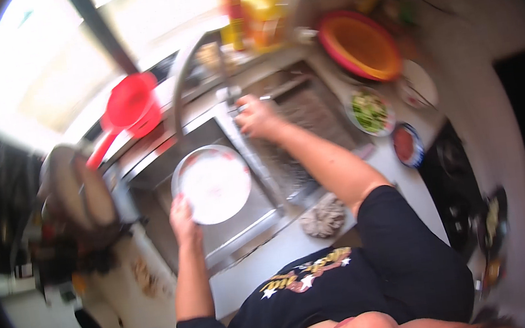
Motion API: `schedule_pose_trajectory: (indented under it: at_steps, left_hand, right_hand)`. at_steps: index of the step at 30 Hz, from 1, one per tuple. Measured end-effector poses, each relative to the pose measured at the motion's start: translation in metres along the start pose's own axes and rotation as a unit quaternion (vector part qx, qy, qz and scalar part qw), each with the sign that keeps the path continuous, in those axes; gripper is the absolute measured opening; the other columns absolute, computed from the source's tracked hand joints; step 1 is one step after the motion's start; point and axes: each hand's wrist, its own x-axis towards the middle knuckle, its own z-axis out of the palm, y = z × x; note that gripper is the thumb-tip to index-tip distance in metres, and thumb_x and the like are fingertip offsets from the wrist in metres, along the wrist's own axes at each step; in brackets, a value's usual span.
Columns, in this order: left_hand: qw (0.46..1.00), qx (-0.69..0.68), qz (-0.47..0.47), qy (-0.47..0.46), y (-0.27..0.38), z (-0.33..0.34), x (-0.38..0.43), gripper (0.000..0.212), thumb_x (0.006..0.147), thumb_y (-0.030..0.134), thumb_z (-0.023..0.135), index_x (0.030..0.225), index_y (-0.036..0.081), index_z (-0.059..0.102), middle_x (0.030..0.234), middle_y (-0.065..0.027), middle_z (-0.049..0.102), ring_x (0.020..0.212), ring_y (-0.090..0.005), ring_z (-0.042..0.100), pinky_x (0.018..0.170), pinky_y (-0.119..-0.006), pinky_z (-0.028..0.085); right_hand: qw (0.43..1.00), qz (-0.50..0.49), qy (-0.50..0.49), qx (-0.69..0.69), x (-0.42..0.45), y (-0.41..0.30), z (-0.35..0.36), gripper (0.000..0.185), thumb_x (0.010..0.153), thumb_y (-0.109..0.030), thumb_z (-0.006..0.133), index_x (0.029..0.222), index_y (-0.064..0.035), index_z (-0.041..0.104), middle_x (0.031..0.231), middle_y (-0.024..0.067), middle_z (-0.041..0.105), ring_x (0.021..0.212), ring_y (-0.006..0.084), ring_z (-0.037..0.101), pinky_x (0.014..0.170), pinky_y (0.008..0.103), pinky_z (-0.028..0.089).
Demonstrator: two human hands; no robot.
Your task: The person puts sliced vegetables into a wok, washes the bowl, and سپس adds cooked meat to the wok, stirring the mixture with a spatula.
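Observation:
My left hand [184,222] grips the left rim of a round white plate or shallow bowl [215,184] with reddish marks near its edge. The dish is over the left basin of a steel double sink [246,235], below the curved spout of a faucet [179,83]. At the faucet's base, my right hand [256,118] is on or beside the handle [229,93]; blur hides whether its fingers close on it. The right basin [308,114] lies under my right forearm. Whether water runs from the spout cannot be made out.
A red plastic dipper [130,104] sits at the window ledge, left of bottles [263,11]. Stacked red and orange basins [361,46], a bowl of chopped greens [370,111] and a blue-rimmed bowl [406,145] stand right of the sink. A crumpled grey cloth [323,216] lies on the near counter.

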Motion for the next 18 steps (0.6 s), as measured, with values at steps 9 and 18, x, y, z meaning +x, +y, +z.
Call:
schedule_pose_trajectory:
  at_steps: [9, 18]
  left_hand:
    - [0.982, -0.054, -0.005, -0.178, 0.02, 0.002, 0.002, 0.037, 0.09, 0.014, 0.044, 0.123, -0.004, 0.038, 0.118, -0.0129, 0.048, 0.105, -0.0215, 0.05, 0.09, -0.034, 0.041]
    - [0.975, -0.031, -0.044, -0.215, 0.012, 0.036, -0.02, 0.041, 0.089, 0.018, 0.047, 0.124, -0.001, 0.038, 0.121, -0.0115, 0.047, 0.108, -0.023, 0.049, 0.091, -0.035, 0.041]
  right_hand:
    - [0.857, -0.098, -0.156, -0.481, -0.282, 0.045, -0.03, 0.034, 0.066, -0.019, 0.064, 0.097, -0.0103, 0.053, 0.098, 0.0125, 0.047, 0.094, 0.0288, 0.046, 0.078, 0.0409, 0.04]
    - [0.97, -0.058, 0.188, -0.145, -0.338, 0.06, -0.143, 0.031, 0.067, 0.001, 0.052, 0.097, -0.0039, 0.055, 0.091, 0.0126, 0.053, 0.087, 0.0289, 0.052, 0.078, 0.0355, 0.042]
